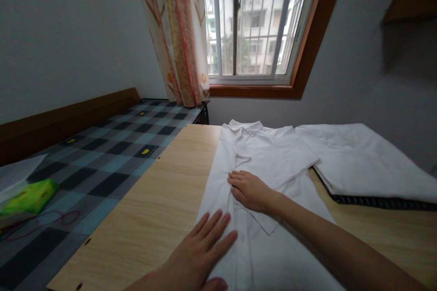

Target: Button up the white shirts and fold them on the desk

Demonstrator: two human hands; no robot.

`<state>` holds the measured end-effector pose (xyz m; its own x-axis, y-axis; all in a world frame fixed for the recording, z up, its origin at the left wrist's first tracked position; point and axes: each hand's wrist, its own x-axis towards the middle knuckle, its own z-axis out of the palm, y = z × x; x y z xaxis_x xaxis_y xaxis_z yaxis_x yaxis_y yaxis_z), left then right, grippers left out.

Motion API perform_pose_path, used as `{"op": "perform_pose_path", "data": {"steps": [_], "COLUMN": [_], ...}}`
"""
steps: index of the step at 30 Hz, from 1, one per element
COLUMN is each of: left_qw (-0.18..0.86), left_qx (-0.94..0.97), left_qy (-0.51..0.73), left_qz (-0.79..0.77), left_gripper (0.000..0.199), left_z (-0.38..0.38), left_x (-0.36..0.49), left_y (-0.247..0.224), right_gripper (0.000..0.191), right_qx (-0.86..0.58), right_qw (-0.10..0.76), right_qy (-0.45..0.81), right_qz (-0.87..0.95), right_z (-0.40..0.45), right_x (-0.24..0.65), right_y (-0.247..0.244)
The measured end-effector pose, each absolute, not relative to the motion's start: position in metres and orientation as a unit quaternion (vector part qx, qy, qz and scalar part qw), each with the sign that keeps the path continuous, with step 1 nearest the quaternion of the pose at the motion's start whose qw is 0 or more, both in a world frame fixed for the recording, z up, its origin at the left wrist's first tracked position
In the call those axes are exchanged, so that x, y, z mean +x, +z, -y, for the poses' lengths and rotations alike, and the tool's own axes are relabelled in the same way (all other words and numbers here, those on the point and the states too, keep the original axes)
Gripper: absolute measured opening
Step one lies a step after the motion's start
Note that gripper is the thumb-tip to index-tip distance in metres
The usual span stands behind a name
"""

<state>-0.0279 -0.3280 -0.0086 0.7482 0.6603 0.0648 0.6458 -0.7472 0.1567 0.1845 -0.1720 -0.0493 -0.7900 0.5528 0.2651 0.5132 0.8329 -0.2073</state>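
Note:
A white shirt [259,150] lies spread on the light wooden table [160,191], its collar toward the window and a short sleeve out to the right. My right hand [251,189] rests on the middle of the shirt, near the button strip, with nothing gripped. Lower down, my left hand [205,250] is at the shirt's left edge, palm down, its fingers spread and holding nothing. Whether its palm touches the cloth is hard to tell. Thin dark outlines show on the shirt's front.
Right of the shirt, folded white cloth [368,159] lies over a black ribbed item [385,201]. Leftward is a checkered bed [112,168] with a green packet [32,195] and red cord [70,217]. A curtain [180,32] hangs by the window [252,22].

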Motion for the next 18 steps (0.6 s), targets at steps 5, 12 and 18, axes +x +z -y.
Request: {"op": "perform_pose_path", "data": {"steps": [5, 12, 18], "left_qw": [-0.003, 0.073, 0.119], "left_qx": [0.953, 0.961, 0.937], "left_qy": [0.045, 0.046, 0.075], "left_qz": [-0.298, -0.263, -0.321], "left_gripper": [0.069, 0.045, 0.042], "left_z": [0.312, 0.28, 0.201], "left_x": [-0.033, -0.017, 0.048], "left_y": [-0.042, -0.029, 0.02], "right_gripper": [0.046, 0.044, 0.055], "right_qx": [-0.256, -0.357, -0.661], "right_qw": [0.128, 0.184, 0.301], "right_qy": [0.126, 0.284, 0.223], "right_qz": [0.95, 0.871, 0.65], "right_z": [0.221, 0.27, 0.302], "right_x": [0.194, 0.268, 0.365], "right_y": [-0.035, -0.026, -0.06]}}
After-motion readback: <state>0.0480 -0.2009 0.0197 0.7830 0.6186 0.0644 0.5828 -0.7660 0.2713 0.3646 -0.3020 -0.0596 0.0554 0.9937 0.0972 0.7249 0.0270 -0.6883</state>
